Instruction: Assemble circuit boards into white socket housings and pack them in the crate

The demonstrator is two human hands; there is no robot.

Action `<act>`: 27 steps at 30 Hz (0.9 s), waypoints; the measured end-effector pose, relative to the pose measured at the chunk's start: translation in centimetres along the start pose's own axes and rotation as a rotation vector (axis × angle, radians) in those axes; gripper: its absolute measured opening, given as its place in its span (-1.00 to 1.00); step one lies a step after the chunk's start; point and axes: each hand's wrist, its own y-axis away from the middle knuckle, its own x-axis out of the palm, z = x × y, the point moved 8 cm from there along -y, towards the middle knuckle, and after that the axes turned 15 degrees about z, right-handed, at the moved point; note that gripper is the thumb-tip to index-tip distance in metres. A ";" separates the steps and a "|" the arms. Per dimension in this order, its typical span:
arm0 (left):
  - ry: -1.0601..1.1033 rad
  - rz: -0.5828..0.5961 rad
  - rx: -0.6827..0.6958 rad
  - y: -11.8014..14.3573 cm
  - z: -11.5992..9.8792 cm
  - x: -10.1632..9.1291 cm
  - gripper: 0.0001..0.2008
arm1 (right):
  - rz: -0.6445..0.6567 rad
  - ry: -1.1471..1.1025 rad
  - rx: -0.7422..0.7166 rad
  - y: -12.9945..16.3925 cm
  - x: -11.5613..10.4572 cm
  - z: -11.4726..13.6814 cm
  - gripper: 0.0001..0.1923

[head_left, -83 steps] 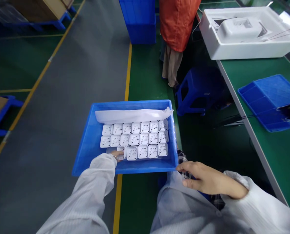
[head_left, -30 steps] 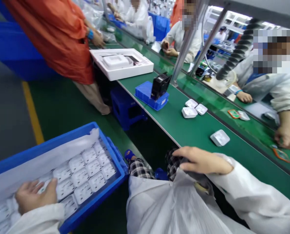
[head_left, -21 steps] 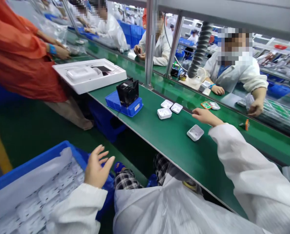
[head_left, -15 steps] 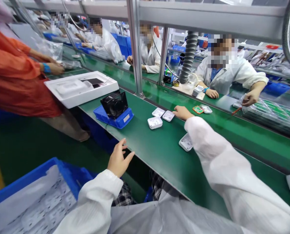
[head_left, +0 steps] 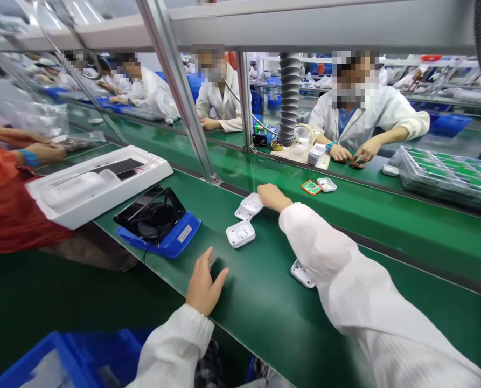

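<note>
My right hand reaches across the green bench, its fingers closed on the edge of a white plastic case half. That piece overlaps a second white case half lying just beneath it. Nearer to me sits a white case half, apparently stacked on another. By my right sleeve lies one more white case part, partly hidden by the cuff. My left hand hovers at the bench's near edge, fingers spread and holding nothing.
A small black fan stands in a blue bin on the left, beside a white foam tray. On the far belt lie an orange-edged green circuit board and a white case piece. A co-worker sits opposite.
My right hand has drawn the case half leftward, so it now overlaps the one beside it. My left hand has come in over the bench edge. The view has shifted.
</note>
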 end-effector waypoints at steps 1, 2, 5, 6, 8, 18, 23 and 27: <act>-0.007 0.007 0.009 -0.2 -0.2 0.3 -0.32 | -0.013 0.000 -0.013 -0.5 -0.2 0.9 -0.70; -0.013 0.016 0.012 -0.3 -0.4 0.5 -0.32 | -0.021 -0.001 -0.024 -1.0 -0.3 1.8 -0.69; -0.033 0.030 -0.008 -0.1 -0.3 0.5 -0.31 | -0.016 -0.014 -0.035 -2.2 0.3 3.4 -0.70; -0.043 0.026 -0.018 0.0 -0.2 0.3 -0.30 | -0.009 -0.024 -0.033 -2.5 0.6 3.5 -0.72; -0.064 0.008 -0.033 0.1 0.0 -0.2 -0.29 | 0.006 -0.055 -0.023 -2.9 1.0 3.3 -0.74; -0.242 -0.100 0.134 -3.1 -4.2 0.0 -0.15 | 0.037 -0.222 -0.022 -0.1 -0.7 2.8 -0.54; -0.149 -0.062 0.196 -2.1 -8.2 3.6 -0.16 | -0.069 -0.147 -0.257 8.7 -3.6 2.0 -0.63; -0.109 0.101 0.234 -1.2 -12.0 9.0 -0.09 | -0.149 -0.089 -0.302 19.8 -2.3 -0.8 -0.61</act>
